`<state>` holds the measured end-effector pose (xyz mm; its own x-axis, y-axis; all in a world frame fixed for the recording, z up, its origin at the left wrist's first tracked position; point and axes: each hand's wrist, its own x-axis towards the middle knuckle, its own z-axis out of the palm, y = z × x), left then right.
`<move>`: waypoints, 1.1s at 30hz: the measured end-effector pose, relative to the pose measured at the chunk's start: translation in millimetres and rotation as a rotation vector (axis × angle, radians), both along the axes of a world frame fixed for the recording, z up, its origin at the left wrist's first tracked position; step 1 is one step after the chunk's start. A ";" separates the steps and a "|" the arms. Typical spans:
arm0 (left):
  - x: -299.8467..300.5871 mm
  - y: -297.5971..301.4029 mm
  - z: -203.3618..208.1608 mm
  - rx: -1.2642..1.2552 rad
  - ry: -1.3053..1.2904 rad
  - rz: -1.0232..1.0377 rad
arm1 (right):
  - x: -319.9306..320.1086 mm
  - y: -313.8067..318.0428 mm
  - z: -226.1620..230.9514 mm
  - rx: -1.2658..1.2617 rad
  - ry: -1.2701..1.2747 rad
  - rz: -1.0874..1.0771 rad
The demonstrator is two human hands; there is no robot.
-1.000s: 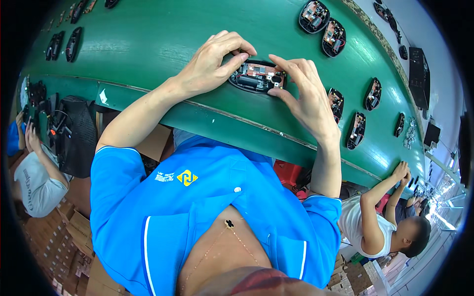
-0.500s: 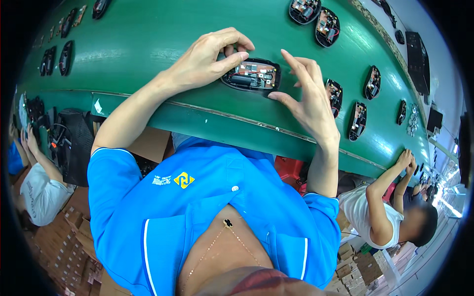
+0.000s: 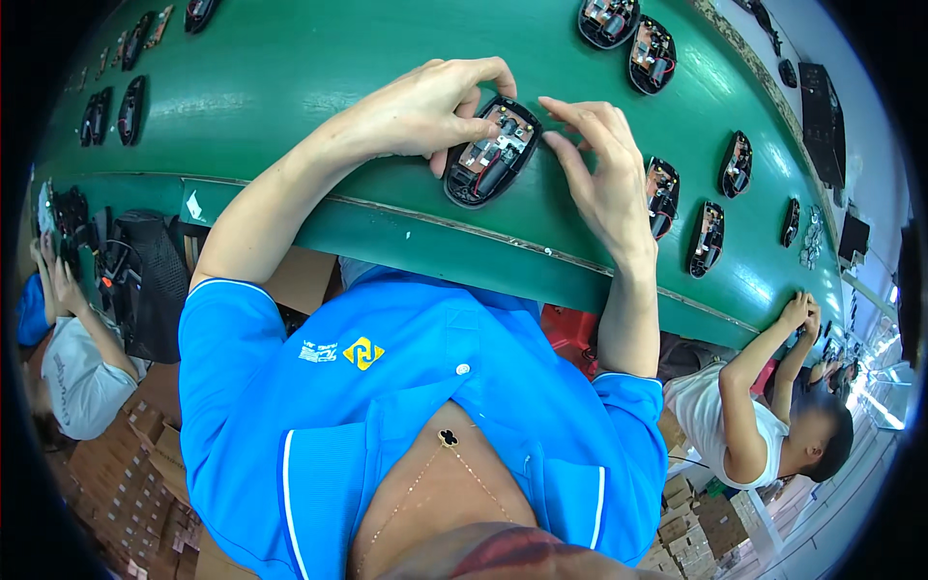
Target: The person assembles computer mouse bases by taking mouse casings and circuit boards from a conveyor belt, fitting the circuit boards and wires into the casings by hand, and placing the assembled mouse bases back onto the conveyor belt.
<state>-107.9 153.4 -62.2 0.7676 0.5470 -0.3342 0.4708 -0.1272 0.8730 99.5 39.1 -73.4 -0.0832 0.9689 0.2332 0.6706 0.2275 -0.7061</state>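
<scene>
Device (image 3: 493, 155) likely light, stiff, fragile inside; hold rim (image 3: 469, 200). Left hand (image 3: 443, 111) apparently grips ten-o'clock side; right hand (image 3: 604, 159) open, three o'clock.

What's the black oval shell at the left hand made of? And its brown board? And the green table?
The black oval shell looks like hard plastic: smooth rim, slight shine. The flat brown circuit board is perhaps stiff resin sheet, matt, judging by its colour and mounted parts. The green tabletop could be painted or plastic-covered: smooth, semi-glossy, with pale glare.
</scene>
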 end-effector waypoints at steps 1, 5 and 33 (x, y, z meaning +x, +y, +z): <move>-2.3 0.9 0.2 -0.034 -0.001 0.001 | -7.3 -0.3 2.8 0.042 0.021 -0.019; -6.4 5.4 0.3 -0.077 -0.006 0.001 | -40.1 0.9 12.2 0.004 0.126 0.056; -9.2 3.5 -10.4 -0.015 -0.034 -0.071 | -66.7 34.1 39.8 -0.347 -0.557 0.100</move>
